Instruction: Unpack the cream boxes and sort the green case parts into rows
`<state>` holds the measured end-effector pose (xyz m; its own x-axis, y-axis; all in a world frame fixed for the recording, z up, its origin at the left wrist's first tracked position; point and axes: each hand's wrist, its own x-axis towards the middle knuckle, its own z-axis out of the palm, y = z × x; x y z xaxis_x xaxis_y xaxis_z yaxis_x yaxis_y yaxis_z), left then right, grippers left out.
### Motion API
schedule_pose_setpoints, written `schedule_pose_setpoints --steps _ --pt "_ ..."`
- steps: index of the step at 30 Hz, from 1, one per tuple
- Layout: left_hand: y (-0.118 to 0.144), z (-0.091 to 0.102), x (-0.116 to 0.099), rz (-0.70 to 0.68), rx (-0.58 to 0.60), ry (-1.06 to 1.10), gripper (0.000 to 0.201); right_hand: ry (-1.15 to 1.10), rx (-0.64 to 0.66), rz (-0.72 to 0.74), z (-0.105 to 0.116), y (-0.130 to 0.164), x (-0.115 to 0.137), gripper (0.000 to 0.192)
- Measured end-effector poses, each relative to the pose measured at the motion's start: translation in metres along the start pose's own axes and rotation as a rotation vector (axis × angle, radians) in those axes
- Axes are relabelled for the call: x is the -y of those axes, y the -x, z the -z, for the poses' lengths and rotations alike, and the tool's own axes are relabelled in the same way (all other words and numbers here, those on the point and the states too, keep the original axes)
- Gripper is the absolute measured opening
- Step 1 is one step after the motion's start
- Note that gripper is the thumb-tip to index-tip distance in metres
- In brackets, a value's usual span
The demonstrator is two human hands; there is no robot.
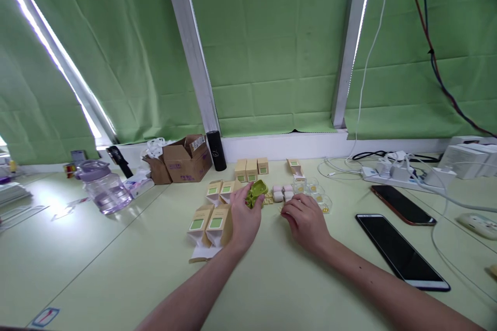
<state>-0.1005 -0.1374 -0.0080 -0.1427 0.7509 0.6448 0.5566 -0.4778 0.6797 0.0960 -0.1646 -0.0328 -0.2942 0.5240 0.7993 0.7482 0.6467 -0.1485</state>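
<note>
Our hands at the small boxes and the green case

Nearest, our right hand [306, 221] rests loosely curled and grasping nothing on the pale green table [116, 269]; our left hand [244, 217] pinches the open green plastic case [256, 192]. Four open tan cardboard boxes [212, 222] beside it look unfilled, small pink cases [282, 192] wait, three closed boxes [251, 168] stand behind

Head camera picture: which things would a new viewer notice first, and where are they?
The left hand holds an open green case at the table's centre, beside small tan boxes. The right hand rests near clear trays. Two dark phones lie to the right.
</note>
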Motion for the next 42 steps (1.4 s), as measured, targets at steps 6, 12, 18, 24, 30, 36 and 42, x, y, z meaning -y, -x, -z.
schedule_pose_setpoints --steps 6,12,18,24,30,36,42 --pt "-0.001 0.000 0.000 0.057 -0.014 0.042 0.043 0.142 0.163 -0.029 -0.018 -0.014 0.002 0.020" --pt "-0.001 0.000 -0.002 0.088 -0.015 0.067 0.044 0.248 0.282 -0.085 -0.036 -0.025 0.005 0.015" --pt "-0.001 0.001 -0.002 0.097 -0.016 0.084 0.043 0.291 0.329 -0.124 -0.045 -0.025 0.004 0.012" --pt "0.000 -0.002 0.000 0.096 -0.034 0.131 0.041 0.290 0.301 -0.154 -0.043 -0.024 0.005 0.005" --pt "-0.002 -0.001 -0.005 0.238 0.015 0.260 0.039 0.228 0.456 -0.154 -0.021 -0.020 0.027 0.009" --pt "-0.001 -0.002 -0.012 0.433 0.054 0.612 0.039 0.083 0.620 -0.197 -0.003 0.000 0.059 0.006" --pt "0.000 -0.002 -0.016 0.638 0.216 0.987 0.044 0.006 0.585 -0.214 -0.001 0.005 0.050 0.006"
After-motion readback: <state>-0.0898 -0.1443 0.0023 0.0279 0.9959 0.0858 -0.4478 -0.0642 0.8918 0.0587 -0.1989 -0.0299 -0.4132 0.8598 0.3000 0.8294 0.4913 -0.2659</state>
